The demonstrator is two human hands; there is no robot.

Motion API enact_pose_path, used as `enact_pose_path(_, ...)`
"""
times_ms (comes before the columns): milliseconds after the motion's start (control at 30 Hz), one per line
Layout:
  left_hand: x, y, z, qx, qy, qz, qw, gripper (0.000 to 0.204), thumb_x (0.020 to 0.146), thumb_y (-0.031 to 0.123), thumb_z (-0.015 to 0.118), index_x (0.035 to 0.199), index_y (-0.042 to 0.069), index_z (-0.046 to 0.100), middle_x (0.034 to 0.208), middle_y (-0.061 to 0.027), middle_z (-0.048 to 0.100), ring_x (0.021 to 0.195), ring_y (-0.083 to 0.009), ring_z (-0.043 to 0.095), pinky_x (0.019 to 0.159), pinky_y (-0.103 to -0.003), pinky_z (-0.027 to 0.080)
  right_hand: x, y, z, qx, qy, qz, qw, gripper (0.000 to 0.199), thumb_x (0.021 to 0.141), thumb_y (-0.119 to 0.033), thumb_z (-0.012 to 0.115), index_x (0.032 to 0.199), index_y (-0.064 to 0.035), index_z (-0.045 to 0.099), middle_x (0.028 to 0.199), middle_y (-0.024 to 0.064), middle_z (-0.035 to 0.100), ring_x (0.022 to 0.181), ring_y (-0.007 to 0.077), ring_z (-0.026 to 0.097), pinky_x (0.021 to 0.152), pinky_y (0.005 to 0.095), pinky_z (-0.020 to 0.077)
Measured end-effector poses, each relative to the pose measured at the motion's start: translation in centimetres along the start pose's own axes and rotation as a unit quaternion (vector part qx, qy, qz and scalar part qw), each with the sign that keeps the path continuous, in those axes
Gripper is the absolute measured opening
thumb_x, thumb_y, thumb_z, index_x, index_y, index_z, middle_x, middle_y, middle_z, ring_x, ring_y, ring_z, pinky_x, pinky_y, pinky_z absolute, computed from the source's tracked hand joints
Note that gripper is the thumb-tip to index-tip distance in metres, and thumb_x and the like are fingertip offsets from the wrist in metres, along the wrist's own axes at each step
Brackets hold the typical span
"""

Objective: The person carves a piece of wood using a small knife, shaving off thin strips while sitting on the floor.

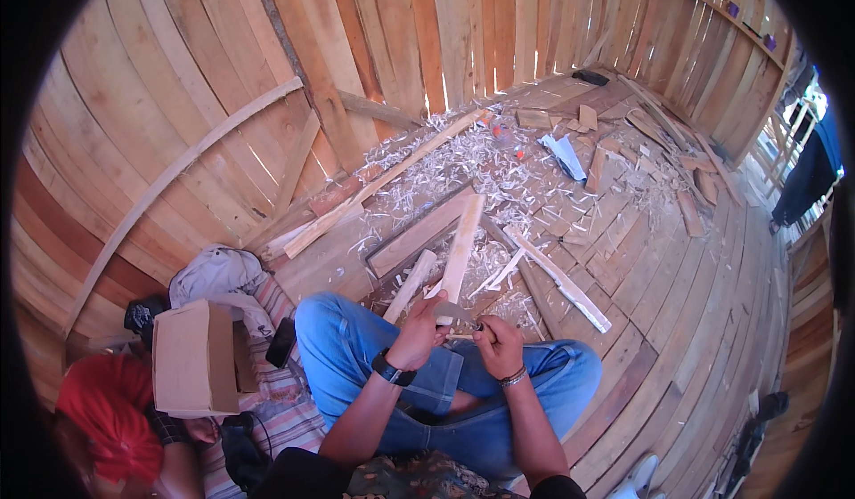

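Observation:
I sit cross-legged on the plank floor in blue jeans, both hands low in front of my lap. My right hand (501,346) is closed on the dark handle of a knife with a broad grey blade (459,314) that points left. My left hand (419,337) is closed around a small pale piece of wood (443,321), right by the blade. Whether the blade touches the wood, I cannot tell. Just beyond my left hand, a long pale wooden strip (463,245) slants away over curled shavings (427,165).
At left are a cardboard box (193,357), a phone (280,342), a grey cloth (216,275) and a person in red (111,410). A split wooden strip (561,281) lies right of centre; a blue-white packet (564,156) and offcuts lie farther back. Plank walls (383,36) enclose the space.

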State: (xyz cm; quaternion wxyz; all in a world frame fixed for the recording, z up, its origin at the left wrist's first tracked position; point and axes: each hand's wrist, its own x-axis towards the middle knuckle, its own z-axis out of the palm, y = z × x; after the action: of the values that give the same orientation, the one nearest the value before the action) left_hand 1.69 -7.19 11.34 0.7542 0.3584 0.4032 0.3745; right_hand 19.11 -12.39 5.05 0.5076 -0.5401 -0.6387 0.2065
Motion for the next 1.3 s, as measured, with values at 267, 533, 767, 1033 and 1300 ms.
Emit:
enact_pose_path(267,-0.3,-0.4,1.5,-0.028,-0.037,0.01,0.999,0.036,0.1,0.036,0.047,0.078,0.008,0.052,0.056,0.004,0.041,0.045,-0.0042,0.033,0.041,-0.022,0.023,0.1,0.0,-0.2,0.009,0.023,0.041,0.999,0.025,0.082,-0.023,0.07,0.095,-0.0018,0.064,0.081,0.0156,0.065,0.07,0.033,0.065,0.062,0.0355,0.0503)
enact_pose_path(533,-0.8,-0.9,2.0,-0.007,-0.031,-0.031,0.999,0.032,0.1,0.036,0.048,0.083,0.01,0.054,0.059,0.0043,0.042,0.047,-0.003,0.033,0.042,-0.021,0.024,0.7,1.2,-1.0,0.014,0.025,0.048,0.998,0.024,0.083,-0.021,0.069,0.097,-0.0016,0.064,0.079,0.0178,0.065,0.072,0.0311,0.067,0.063,0.035,0.0506)
enact_pose_path(767,-1.5,-0.9,2.6,0.037,-0.013,-0.055,0.998,0.031,0.1,0.036,0.049,0.087,0.009,0.055,0.063,0.0044,0.044,0.05,-0.0034,0.036,0.045,-0.021,0.027,0.7,1.3,-1.0,0.003,0.061,0.054,0.997,0.022,0.084,-0.019,0.068,0.097,-0.0015,0.064,0.078,0.0164,0.065,0.07,0.0293,0.066,0.062,0.035,0.0499)
enact_pose_path(1033,-1.4,-1.1,1.3,0.019,-0.078,-0.027,0.996,0.03,0.1,0.035,0.049,0.087,0.008,0.054,0.061,0.0046,0.043,0.049,-0.003,0.034,0.044,-0.021,0.026,0.1,1.0,-0.4,0.021,0.064,0.032,0.997,0.022,0.081,-0.017,0.07,0.095,-0.0015,0.065,0.077,0.0154,0.064,0.069,0.0295,0.066,0.062,0.0339,0.05)
enact_pose_path(1300,-1.4,-0.9,2.0,-0.017,-0.072,-0.036,0.997,0.03,0.102,0.031,0.044,0.085,0.008,0.053,0.057,0.0051,0.038,0.046,-0.0042,0.031,0.043,-0.022,0.023,0.1,0.9,-0.4,0.012,0.078,0.026,0.997,0.022,0.081,-0.018,0.07,0.093,-0.001,0.064,0.074,0.0148,0.063,0.066,0.0294,0.064,0.061,0.0344,0.0496)
